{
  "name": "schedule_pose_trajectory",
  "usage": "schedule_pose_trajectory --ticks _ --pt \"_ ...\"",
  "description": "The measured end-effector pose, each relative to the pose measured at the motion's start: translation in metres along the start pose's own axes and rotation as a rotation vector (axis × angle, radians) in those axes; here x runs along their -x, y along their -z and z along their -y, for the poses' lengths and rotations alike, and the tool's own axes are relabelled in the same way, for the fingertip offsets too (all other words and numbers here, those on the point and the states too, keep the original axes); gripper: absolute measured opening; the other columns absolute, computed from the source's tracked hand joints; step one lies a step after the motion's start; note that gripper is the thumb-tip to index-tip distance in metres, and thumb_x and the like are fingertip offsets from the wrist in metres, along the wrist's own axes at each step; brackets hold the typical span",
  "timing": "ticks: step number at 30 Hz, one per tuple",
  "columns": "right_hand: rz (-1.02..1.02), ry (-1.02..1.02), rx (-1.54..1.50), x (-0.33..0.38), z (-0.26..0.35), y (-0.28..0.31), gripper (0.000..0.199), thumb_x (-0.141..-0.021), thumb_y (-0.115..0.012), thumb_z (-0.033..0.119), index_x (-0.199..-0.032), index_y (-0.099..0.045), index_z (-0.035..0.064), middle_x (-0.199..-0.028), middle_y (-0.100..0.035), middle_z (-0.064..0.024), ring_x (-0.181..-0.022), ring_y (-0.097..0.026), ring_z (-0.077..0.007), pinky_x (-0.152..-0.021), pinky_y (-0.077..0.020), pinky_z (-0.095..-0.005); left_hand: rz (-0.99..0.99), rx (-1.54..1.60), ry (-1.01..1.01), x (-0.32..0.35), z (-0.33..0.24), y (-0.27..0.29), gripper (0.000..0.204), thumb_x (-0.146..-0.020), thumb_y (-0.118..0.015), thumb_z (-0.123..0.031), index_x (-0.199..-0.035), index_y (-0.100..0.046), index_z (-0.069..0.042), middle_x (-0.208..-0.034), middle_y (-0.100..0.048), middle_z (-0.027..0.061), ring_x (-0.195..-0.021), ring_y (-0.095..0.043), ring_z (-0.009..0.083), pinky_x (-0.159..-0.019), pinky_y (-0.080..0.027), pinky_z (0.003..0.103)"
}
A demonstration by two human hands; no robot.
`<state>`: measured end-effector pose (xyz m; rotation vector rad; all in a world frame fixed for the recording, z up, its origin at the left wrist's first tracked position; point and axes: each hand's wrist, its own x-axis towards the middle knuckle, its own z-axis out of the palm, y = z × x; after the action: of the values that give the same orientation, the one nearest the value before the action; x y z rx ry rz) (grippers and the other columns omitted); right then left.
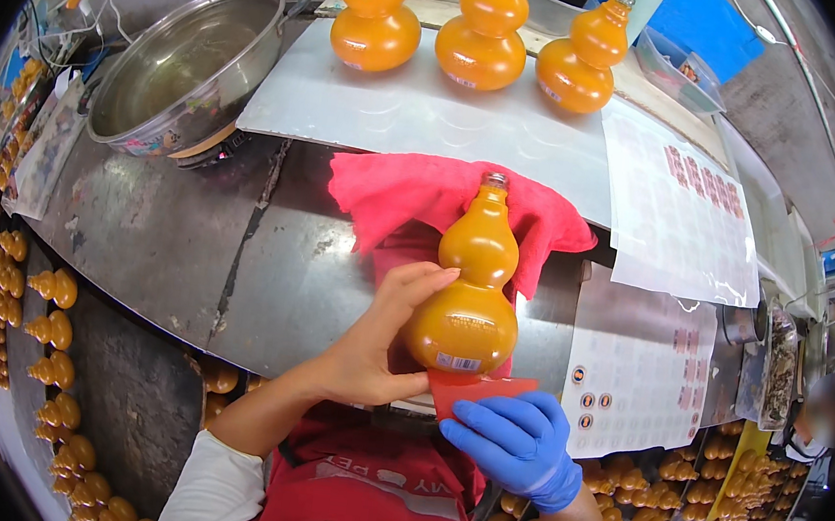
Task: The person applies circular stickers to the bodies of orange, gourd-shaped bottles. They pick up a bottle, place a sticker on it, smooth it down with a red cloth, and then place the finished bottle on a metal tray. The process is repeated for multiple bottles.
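Ideally steadying the orange bottle point(478, 278) with the left hand point(372, 345), spreading fingers wide around it, and gripping the red sheet point(451, 390) evenly under bent fingers of the right hand point(523, 446).

Glossy orange gourd-shaped bottle point(476, 276), lying on pink cloth point(554, 218), flat red piece point(455, 393) at base

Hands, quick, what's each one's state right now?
Left hand: holding the bottle at its lower bulge.
Right hand: gloved, closed on a red card.
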<state>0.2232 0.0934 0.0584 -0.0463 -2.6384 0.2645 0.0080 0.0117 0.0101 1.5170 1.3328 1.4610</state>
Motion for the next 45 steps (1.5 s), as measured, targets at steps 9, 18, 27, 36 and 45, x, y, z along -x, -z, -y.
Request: schedule_pose_trajectory --ticks 9,18,27,36,45 --pt "-0.065 -0.040 -0.077 0.007 0.001 -0.005 0.035 -0.065 -0.069 0.013 -0.099 -0.070 0.0192 -0.105 -0.065 0.0027 -0.087 -0.059 -0.0140 -0.074 -0.0456 -0.0297 -0.020 -0.177 -0.125 0.004 0.005 -0.001 0.089 -0.066 -0.077 -0.008 -0.141 -0.031 -0.004 -0.141 -0.034 0.0154 -0.132 -0.032 0.0322 -0.109 -0.027 0.040" --pt "-0.089 -0.025 -0.219 -0.007 -0.041 0.004 0.029 -0.062 -0.074 0.008 -0.087 -0.067 0.0212 -0.099 -0.066 0.0045 -0.091 -0.062 -0.0172 -0.093 -0.0448 -0.0416 -0.022 -0.175 -0.085 0.005 0.002 -0.001 0.087 -0.067 -0.077 -0.007 -0.141 -0.031 -0.004 -0.141 -0.034 0.0164 -0.131 -0.033 0.0331 -0.109 -0.027 0.041" --pt "-0.160 -0.087 -0.032 -0.003 -0.011 0.009 0.029 -0.066 -0.072 0.011 -0.093 -0.068 0.0219 -0.099 -0.065 0.0048 -0.092 -0.060 -0.0150 -0.090 -0.0457 -0.0384 -0.079 -0.212 -0.236 0.010 0.010 -0.011 0.082 -0.070 -0.075 -0.002 -0.141 -0.037 -0.013 -0.145 -0.021 0.0259 -0.133 -0.026 0.0444 -0.108 -0.028 0.046" --pt "-0.526 -0.758 -0.495 -0.020 0.009 -0.011 0.038 -0.079 -0.066 -0.004 -0.113 -0.049 0.0003 -0.103 -0.059 -0.0152 -0.087 -0.061 -0.0177 -0.079 -0.0496 -0.0303 -0.219 -0.614 -0.390 0.021 0.010 -0.022 0.044 -0.077 -0.070 -0.002 -0.120 -0.061 -0.007 -0.131 -0.040 0.0349 -0.116 -0.049 0.0480 -0.096 -0.044 0.046" --pt "-0.405 -1.120 -0.665 -0.026 0.001 -0.001 0.027 -0.087 -0.056 0.000 -0.113 -0.051 0.0019 -0.107 -0.057 -0.0086 -0.100 -0.055 -0.0153 -0.087 -0.0457 -0.0288 -0.251 -0.576 -0.403 0.021 0.016 -0.021 0.053 -0.074 -0.073 -0.007 -0.124 -0.055 -0.002 -0.127 -0.044 0.0353 -0.114 -0.051 0.0494 -0.095 -0.046 0.049"
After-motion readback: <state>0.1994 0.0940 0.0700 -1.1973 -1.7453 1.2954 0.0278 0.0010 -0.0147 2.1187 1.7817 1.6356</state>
